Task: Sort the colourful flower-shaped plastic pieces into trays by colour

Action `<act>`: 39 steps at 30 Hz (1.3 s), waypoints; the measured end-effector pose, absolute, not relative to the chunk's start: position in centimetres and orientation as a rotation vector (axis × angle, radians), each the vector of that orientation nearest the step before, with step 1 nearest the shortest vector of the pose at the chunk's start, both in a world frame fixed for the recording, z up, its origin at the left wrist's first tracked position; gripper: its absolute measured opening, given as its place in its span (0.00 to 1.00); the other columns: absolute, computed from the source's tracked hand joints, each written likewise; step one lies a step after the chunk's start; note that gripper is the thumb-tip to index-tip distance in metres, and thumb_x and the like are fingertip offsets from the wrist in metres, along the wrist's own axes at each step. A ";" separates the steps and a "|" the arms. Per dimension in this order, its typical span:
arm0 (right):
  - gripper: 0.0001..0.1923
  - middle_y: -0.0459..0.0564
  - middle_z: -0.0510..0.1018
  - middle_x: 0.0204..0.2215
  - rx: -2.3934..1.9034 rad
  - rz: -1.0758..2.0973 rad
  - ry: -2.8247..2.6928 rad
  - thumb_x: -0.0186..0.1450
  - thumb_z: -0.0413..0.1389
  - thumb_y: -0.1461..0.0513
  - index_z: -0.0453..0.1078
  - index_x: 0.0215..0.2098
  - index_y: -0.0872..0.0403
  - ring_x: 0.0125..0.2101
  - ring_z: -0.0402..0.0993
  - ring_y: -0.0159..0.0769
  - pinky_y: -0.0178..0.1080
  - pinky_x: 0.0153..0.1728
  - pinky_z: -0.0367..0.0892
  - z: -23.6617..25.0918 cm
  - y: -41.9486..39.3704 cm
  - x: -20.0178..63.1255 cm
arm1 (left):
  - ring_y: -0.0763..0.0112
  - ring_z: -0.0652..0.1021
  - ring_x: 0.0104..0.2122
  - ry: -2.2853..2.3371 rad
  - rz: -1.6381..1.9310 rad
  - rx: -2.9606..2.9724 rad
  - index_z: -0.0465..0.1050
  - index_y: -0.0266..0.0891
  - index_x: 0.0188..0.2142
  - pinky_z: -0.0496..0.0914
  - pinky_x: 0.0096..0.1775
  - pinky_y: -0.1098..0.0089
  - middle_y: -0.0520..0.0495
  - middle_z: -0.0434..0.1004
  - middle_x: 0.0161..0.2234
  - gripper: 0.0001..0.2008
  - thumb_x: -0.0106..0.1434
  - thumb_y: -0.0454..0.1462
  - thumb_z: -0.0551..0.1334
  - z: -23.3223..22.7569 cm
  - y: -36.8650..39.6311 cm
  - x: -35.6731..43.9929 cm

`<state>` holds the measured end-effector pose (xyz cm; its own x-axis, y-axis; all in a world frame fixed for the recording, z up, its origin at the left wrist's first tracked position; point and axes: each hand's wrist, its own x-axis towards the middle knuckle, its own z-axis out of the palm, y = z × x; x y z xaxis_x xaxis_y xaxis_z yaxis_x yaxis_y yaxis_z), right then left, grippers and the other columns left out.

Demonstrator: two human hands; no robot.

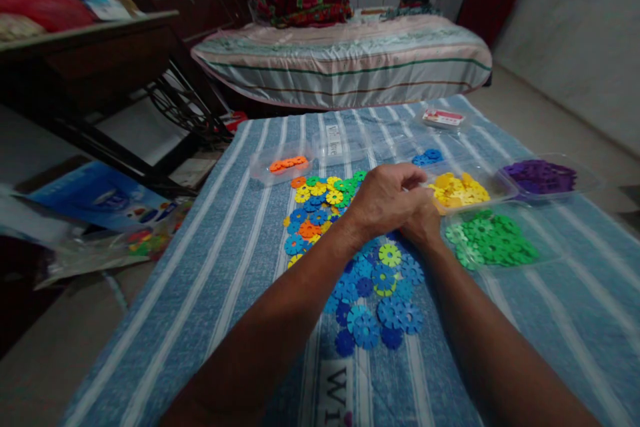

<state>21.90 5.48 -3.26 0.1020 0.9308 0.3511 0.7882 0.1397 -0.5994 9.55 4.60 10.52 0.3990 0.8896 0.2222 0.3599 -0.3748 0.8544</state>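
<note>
My left hand [387, 195] and my right hand [423, 221] meet above the tablecloth, the left crossing over the right. The left fingers are curled, with thumb and forefinger close together; whatever is between them is hidden. My right fingers are mostly covered by the left hand. Below and around the hands lies a spread of notched plastic discs [364, 327], mostly blue nearest me, with yellow, green and orange ones farther left. Just right of the hands are yellow discs [457, 189] in a clear tub and green discs [493, 240] in another.
Purple discs [540, 177] fill a clear tub at the right. Blue discs [427, 157] lie behind the hands, orange discs [289, 164] in a tub at left. A red-labelled clear box [443, 118] sits at the far edge. Beyond the striped tablecloth [200, 267] stands a bed [340, 70].
</note>
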 end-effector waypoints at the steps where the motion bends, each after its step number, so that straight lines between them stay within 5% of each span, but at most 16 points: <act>1: 0.13 0.51 0.76 0.29 -1.669 0.247 -1.703 0.64 0.51 0.57 0.76 0.31 0.53 0.35 0.68 0.40 0.39 0.36 0.61 -3.3 5.5 21.9 | 0.74 0.75 0.30 1.099 0.882 1.930 0.77 0.35 0.33 0.70 0.35 0.72 0.50 0.77 0.28 0.05 0.57 0.34 0.63 10.3 4.4 8.7; 14: 0.15 0.50 0.76 0.27 -1.649 0.248 -1.697 0.61 0.50 0.58 0.77 0.27 0.54 0.32 0.68 0.38 0.39 0.35 0.61 -3.5 5.5 22.2 | 0.71 0.71 0.25 1.719 0.508 1.820 0.74 0.38 0.27 0.63 0.29 0.72 0.52 0.72 0.23 0.10 0.57 0.42 0.59 5.5 -2.4 -6.9; 26: 0.15 0.50 0.76 0.27 -1.638 0.244 -1.707 0.61 0.49 0.58 0.75 0.25 0.53 0.32 0.68 0.38 0.39 0.35 0.61 -3.5 5.5 22.3 | 0.67 0.72 0.31 1.887 0.366 1.884 0.74 0.41 0.32 0.63 0.32 0.70 0.50 0.71 0.30 0.10 0.51 0.42 0.65 4.9 -4.5 -7.4; 39: 0.16 0.50 0.76 0.27 -1.625 0.247 -1.698 0.62 0.49 0.57 0.76 0.26 0.53 0.33 0.69 0.38 0.39 0.36 0.61 -3.6 5.6 22.1 | 0.75 0.64 0.21 1.655 0.419 1.669 0.66 0.39 0.21 0.57 0.24 0.74 0.57 0.63 0.18 0.11 0.50 0.44 0.63 6.5 -3.4 -7.3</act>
<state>22.06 5.64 -3.62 0.0977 0.9192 0.3814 0.7726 0.1715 -0.6113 -7.30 -3.45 6.49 0.1160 0.9579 -0.2627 0.7173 0.1022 0.6892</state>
